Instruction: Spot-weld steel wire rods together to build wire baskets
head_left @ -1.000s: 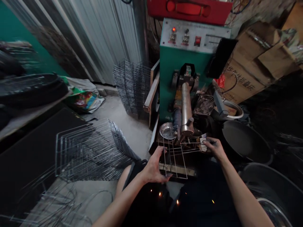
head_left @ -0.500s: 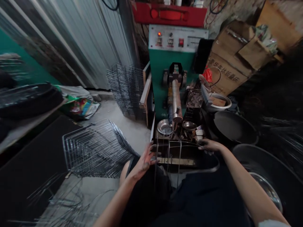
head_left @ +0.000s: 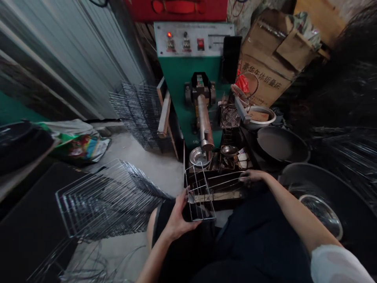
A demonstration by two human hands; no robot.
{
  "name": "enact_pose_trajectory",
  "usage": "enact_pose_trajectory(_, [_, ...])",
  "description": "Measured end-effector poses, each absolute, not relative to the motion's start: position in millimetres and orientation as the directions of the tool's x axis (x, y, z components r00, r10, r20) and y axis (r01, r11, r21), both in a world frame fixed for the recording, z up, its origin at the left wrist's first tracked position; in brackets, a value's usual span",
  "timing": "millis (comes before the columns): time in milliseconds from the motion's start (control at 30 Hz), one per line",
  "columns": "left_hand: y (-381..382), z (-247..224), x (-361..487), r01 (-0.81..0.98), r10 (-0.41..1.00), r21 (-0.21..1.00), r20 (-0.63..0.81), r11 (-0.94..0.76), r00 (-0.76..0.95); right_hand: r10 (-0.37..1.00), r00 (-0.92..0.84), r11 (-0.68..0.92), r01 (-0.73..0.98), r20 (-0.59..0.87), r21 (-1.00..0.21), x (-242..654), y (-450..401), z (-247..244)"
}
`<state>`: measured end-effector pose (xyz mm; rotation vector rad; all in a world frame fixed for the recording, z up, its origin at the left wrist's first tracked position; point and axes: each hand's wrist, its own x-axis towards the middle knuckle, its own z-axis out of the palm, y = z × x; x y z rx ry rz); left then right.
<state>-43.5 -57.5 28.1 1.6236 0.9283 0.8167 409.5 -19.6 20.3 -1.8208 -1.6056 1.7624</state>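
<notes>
My left hand (head_left: pixel 179 218) grips the left side of a small wire rack (head_left: pixel 208 190), thumb below and fingers at its upper edge. The rack stands tilted over my lap, its grid facing me. My right hand (head_left: pixel 252 177) is closed on the end of a thin bent wire (head_left: pixel 226 175), which runs left towards the rack. Whether wire and rack are joined I cannot tell. Just beyond them is a green machine (head_left: pixel 176 86) with a thick copper-coloured arm (head_left: pixel 204 122) pointing down at me. A shallow metal dish (head_left: pixel 194 157) lies under this arm.
Stacked wire racks (head_left: pixel 97 200) stand at my left, with another stack (head_left: pixel 138 118) by the metal wall. Loose wires (head_left: pixel 88 263) lie at lower left. Large black pans (head_left: pixel 282 145) are on the right, near a cardboard box (head_left: pixel 262 74). A small fan (head_left: pixel 230 116) sits beside the machine.
The wire rack has turned so its grid faces me, and my left hand has moved lower on it. My right hand has shifted slightly left. The view has swung right.
</notes>
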Motion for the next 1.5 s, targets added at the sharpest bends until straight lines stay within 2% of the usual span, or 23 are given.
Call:
enact_pose_trajectory(100, [-56,30,-30,0.122,0.878,0.981,0.075,-0.15,0.473,0.821,-0.246,-0.32,0.55,-0.515,-0.772,405,-10,38])
enact_pose_trajectory(267, [-54,42,-13,0.123,0.876,0.962,0.164,-0.244,0.455,0.94,-0.291,-0.039,0.432,-0.18,-0.901,375,2,72])
enact_pose_trajectory(367, [-50,50,-8,0.117,0.876,0.952,0.207,-0.283,0.436,0.968,-0.232,0.003,0.4,-0.097,-0.917,362,8,86])
enact_pose_trajectory(500, [-41,53,-6,0.097,0.87,0.944,0.247,-0.316,0.427,0.988,-0.152,0.047,0.454,-0.026,-0.89,354,18,94])
enact_pose_trajectory(800, [-19,40,-3,0.092,0.855,0.917,0.321,-0.388,0.407,0.995,-0.081,-0.012,0.488,-0.059,-0.873,348,37,94])
enact_pose_trajectory(1133, [-7,34,0,0.091,0.862,0.924,0.307,-0.372,0.403,0.994,-0.042,-0.064,0.488,-0.097,-0.87,355,51,81])
enact_pose_trajectory(1500, [-1,38,1,0.108,0.844,0.901,0.345,-0.421,0.411,0.997,-0.036,-0.036,0.509,-0.063,-0.86,357,54,83])
